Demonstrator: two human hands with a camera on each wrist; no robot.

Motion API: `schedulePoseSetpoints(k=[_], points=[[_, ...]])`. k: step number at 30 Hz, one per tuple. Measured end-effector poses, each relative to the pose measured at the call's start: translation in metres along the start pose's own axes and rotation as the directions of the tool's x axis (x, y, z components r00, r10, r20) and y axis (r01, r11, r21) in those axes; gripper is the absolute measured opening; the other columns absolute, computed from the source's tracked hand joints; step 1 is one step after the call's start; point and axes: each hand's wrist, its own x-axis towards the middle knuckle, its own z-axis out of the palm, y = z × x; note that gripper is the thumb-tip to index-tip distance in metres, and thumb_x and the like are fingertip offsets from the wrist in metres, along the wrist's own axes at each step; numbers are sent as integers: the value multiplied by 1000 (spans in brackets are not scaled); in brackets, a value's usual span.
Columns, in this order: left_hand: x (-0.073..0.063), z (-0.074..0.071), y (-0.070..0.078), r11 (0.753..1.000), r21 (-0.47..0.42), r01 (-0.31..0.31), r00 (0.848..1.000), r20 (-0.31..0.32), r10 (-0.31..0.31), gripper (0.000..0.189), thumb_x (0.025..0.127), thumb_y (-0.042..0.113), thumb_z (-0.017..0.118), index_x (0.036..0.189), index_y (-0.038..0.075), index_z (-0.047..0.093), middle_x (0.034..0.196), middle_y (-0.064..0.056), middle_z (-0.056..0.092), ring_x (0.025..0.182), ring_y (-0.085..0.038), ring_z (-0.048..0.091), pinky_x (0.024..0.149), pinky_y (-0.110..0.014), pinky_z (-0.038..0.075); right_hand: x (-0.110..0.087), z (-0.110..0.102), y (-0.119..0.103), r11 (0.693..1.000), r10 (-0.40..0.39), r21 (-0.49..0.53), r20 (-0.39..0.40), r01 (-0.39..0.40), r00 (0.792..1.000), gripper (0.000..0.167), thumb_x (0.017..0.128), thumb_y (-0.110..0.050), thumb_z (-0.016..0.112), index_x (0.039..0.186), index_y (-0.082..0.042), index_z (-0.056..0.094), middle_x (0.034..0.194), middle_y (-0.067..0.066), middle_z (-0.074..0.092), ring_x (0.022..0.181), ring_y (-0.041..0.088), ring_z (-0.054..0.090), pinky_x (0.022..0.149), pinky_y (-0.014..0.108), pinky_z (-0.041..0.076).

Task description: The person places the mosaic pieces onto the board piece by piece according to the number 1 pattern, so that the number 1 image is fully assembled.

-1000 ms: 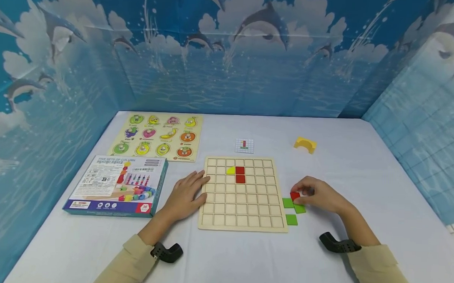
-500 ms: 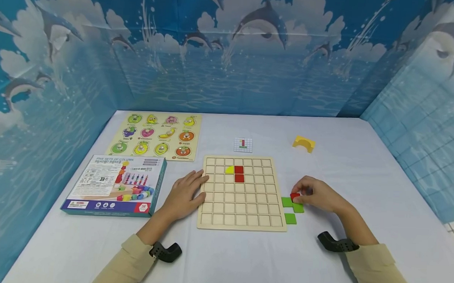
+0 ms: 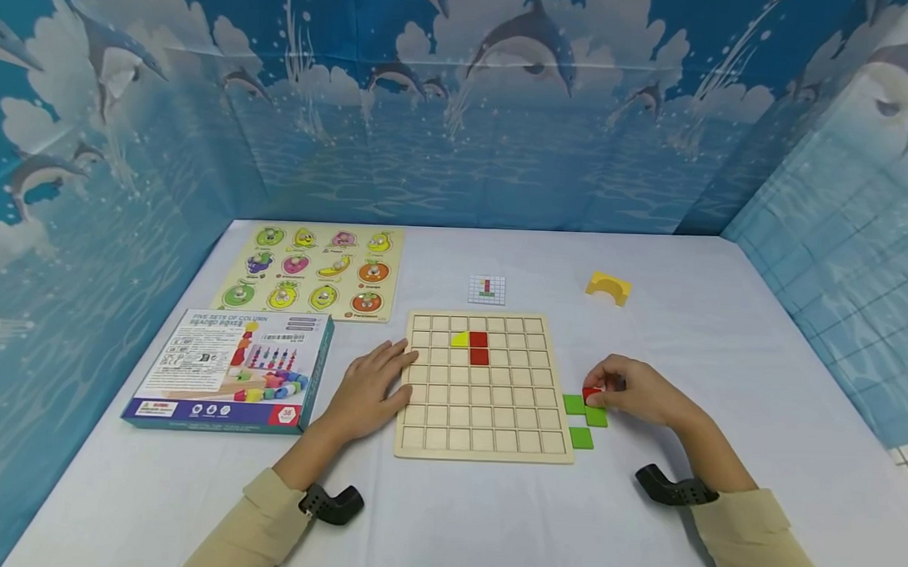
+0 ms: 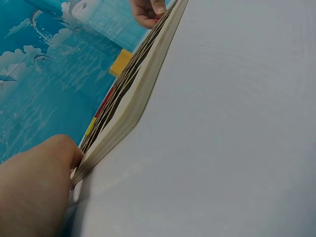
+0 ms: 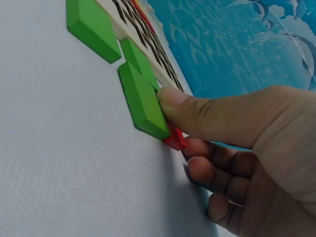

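Note:
A wooden grid board (image 3: pixel 436 416) lies flat on the white table. In one of its cells sits a yellow triangular tile (image 3: pixel 460 340), beside an upper red tile (image 3: pixel 478 339) with a lower red tile (image 3: pixel 479 357) below that one. My left hand (image 3: pixel 370 393) rests with spread fingers at the board's left edge. Right of the board, my right hand (image 3: pixel 634 391) pinches another red tile (image 5: pixel 175 140) between thumb and fingers. Three green tiles lie along the board's right side: one (image 3: pixel 573 404) beside the edge, one (image 3: pixel 596 417) under the thumb, one (image 3: pixel 581 438) lower down.
Beyond the board is a small pattern card (image 3: pixel 487 290). A yellow arch block (image 3: pixel 609 287) stands farther right. On the left lie a boxed bead set (image 3: pixel 229 372) and a fruit puzzle board (image 3: pixel 308 270). Dolphin-printed curtains (image 3: pixel 459 150) surround the table.
Both hands keep nearly the same places; the red tile stays pinched beside the green tiles. The whole view shifted slightly left since the first frame.

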Motion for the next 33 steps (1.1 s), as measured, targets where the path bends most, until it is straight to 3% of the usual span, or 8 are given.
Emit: schedulePoseSetpoints(k=[7, 15, 21, 33], points=[[-1, -1, 1, 1000, -13, -6, 1000, -12, 5, 52, 95, 30, 53, 143, 12, 50, 153, -9, 38, 143, -32, 28, 109, -59, 24, 0, 1, 0, 999, -18, -26, 24, 19, 1000, 13, 84, -13, 76, 88, -10, 64, 80, 0, 54, 78, 18, 49, 65, 26, 41], [-1, -2, 2, 1000, -21, -10, 1000, -18, 10, 52, 94, 29, 54, 142, 11, 50, 153, -10, 38, 142, -33, 29, 108, -59, 24, -2, -2, 0, 997, 8, -72, 3, -8, 1000, 19, 82, -19, 79, 94, -10, 67, 82, 0, 55, 80, 19, 49, 66, 27, 42], [-1, -2, 2, 1000, -13, -4, 1000, -9, 4, 51, 95, 30, 53, 143, 12, 50, 154, -9, 38, 143, -32, 28, 109, -59, 24, -4, -6, 0, 998, 31, -49, 10, -30, 999, 24, 79, -18, 81, 96, -7, 68, 83, 2, 54, 80, 20, 48, 65, 27, 43], [-1, -3, 3, 1000, -19, -8, 1000, -7, 7, 52, 95, 29, 54, 143, 12, 50, 154, -9, 37, 143, -32, 28, 109, -59, 24, -3, -3, -2, 999, 34, 2, 41, -34, 999, 15, 83, -10, 75, 92, -8, 63, 81, 2, 57, 80, 21, 52, 67, 26, 46]])
